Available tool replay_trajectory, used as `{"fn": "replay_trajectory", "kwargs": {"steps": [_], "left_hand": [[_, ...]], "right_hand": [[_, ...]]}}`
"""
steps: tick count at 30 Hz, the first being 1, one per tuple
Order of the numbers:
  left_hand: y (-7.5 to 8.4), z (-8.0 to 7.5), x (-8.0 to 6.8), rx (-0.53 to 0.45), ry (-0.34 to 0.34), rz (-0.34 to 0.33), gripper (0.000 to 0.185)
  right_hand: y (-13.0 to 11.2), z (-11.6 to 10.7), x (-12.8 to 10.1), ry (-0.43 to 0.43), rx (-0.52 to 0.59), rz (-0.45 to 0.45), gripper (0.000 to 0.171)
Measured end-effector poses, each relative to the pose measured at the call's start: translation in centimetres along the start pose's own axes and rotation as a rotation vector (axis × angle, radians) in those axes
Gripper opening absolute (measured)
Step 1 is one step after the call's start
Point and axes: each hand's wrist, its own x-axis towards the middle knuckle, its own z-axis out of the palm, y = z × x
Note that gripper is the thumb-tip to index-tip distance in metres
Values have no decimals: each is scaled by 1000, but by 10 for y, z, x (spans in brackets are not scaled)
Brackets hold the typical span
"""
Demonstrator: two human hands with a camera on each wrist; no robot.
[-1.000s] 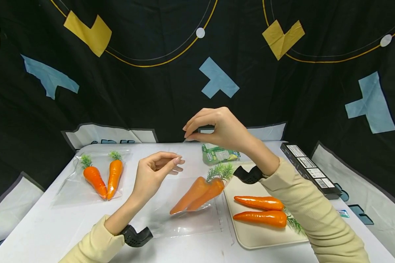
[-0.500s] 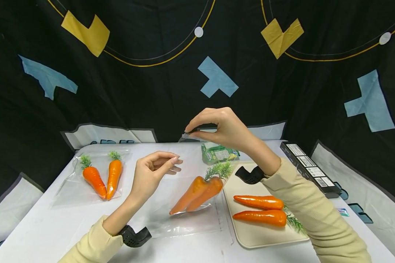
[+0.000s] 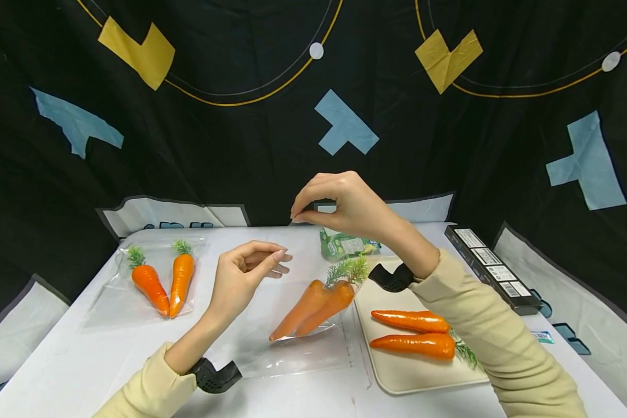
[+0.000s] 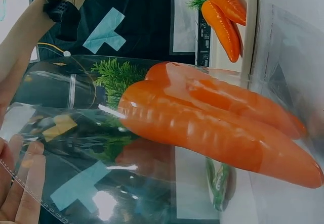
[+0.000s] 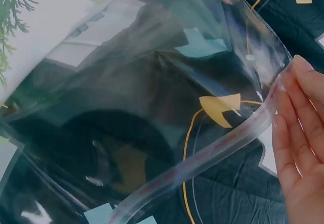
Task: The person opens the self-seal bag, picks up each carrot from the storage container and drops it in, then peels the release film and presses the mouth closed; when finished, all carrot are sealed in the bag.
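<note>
A clear plastic bag (image 3: 313,360) stands before me with two carrots (image 3: 313,310) inside, their green tops towards the upper right. At its left edge, my left hand (image 3: 240,276) pinches the film between thumb and fingers. Higher up, my right hand (image 3: 339,200) pinches the bag's mouth. The right wrist view shows a reddish-lined strip (image 5: 217,148) running along that mouth to the right hand's fingertips (image 5: 301,62). Through the film in the left wrist view, the left hand's fingers (image 4: 30,183) show beside a dotted seam.
A second clear bag (image 3: 104,310) with two carrots lies at left. On the right, a cream tray (image 3: 397,380) bears two carrots (image 3: 413,347) under the right forearm. Behind the held bag lies a green packet (image 3: 345,245). A long black box (image 3: 493,270) lines the right table edge.
My right hand shifts slightly right with the bag's mouth, then back left; the strip under its fingertips shows less now. The left hand and carrots stay nearly still.
</note>
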Motion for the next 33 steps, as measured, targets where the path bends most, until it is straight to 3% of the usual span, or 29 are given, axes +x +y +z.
{"fn": "replay_trajectory", "kwargs": {"steps": [15,20,33], "left_hand": [[-1,0,1,-22,-17,1,14],[0,-2,-1,-47,-23,-31,17],[-1,3,1,-22,-30,-19,15]], "right_hand": [[1,-8,-10,49,136,2,15],[3,-15,-18,57,131,39,18],[4,-24,-44,84,111,148,19]]}}
